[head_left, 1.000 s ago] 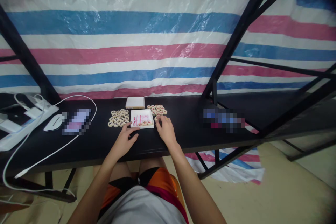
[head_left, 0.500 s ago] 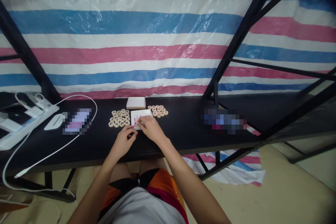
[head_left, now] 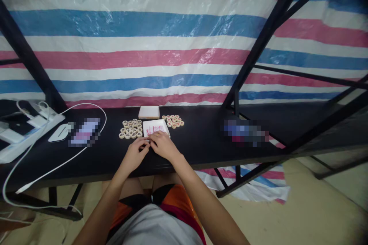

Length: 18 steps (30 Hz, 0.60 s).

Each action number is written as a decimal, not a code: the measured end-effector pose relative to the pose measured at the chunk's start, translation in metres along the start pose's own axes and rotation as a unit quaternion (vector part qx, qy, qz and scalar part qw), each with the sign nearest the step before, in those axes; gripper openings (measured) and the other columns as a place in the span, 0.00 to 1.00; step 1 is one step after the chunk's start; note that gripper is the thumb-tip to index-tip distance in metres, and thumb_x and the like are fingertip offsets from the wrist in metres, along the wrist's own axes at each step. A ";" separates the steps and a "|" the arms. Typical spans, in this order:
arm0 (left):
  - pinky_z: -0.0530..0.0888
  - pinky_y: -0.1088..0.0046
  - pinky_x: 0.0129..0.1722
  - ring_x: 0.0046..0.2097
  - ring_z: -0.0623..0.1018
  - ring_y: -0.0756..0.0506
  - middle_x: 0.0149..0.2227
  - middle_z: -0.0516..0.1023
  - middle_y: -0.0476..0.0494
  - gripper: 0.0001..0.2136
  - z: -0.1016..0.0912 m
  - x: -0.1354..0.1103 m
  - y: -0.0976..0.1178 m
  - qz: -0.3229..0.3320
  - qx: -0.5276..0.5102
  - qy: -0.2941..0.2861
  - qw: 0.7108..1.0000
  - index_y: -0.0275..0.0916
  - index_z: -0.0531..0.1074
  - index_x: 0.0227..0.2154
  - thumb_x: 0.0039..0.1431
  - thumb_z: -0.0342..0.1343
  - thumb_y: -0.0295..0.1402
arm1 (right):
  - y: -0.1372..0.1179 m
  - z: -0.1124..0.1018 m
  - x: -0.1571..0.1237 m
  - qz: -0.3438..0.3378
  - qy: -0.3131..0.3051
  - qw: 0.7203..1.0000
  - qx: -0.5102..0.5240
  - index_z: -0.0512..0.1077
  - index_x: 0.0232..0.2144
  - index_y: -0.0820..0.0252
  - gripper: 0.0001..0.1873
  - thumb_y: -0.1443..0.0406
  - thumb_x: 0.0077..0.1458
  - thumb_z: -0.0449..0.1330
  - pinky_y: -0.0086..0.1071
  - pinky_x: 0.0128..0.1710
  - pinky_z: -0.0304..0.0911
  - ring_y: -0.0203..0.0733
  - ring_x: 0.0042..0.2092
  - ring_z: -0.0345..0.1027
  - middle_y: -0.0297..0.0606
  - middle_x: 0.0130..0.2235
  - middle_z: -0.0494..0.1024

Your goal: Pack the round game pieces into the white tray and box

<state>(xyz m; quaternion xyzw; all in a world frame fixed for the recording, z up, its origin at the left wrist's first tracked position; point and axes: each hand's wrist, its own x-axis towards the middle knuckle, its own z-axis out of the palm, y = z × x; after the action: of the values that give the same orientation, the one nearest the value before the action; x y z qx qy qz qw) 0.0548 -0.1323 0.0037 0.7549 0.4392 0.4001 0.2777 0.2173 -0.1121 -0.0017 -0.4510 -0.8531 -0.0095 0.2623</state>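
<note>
My left hand [head_left: 137, 154] rests low over the table at the near left corner of a shallow white box [head_left: 167, 130], fingers curled inward to a pinch. My right hand [head_left: 163, 146] lies across the box's near edge, and its closed fingertips meet those of the left. Whatever sits between the fingertips is hidden. Pink lines show on the box's bottom. To the left, several round Chinese chess pieces [head_left: 131, 129] with dark characters stand in rows. More Chinese chess pieces [head_left: 173, 121], marked in red, are grouped to the right of the box.
Behind the open box lies a white box half [head_left: 148, 112]. A white cable [head_left: 54, 166] loops around a blurred phone [head_left: 85, 132] on the left, near a power strip [head_left: 31, 134]. A blurred bundle [head_left: 244, 130] is at right. Black frame posts [head_left: 255, 49] slant up beside the striped sheet.
My right hand has drawn back from inside the white box toward me, and its fingertips now meet the left hand's. More of the pink lines shows. My left hand stays nearly still.
</note>
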 end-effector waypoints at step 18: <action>0.75 0.70 0.40 0.42 0.75 0.46 0.42 0.74 0.41 0.09 0.001 0.000 -0.003 0.012 -0.004 -0.001 1.000 0.39 0.75 0.30 0.56 0.51 0.33 | -0.002 -0.005 -0.005 0.055 0.027 0.998 -0.020 0.73 0.39 0.60 0.11 0.64 0.60 0.51 0.36 0.48 0.57 0.43 0.46 0.63 0.41 0.41 0.74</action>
<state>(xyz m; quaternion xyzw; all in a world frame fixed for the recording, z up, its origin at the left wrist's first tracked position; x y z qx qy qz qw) 0.0547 -0.1311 0.0009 0.7591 0.4283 0.4046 0.2767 0.2199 -0.1187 0.0003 -0.5017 -0.8193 -0.0245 0.2765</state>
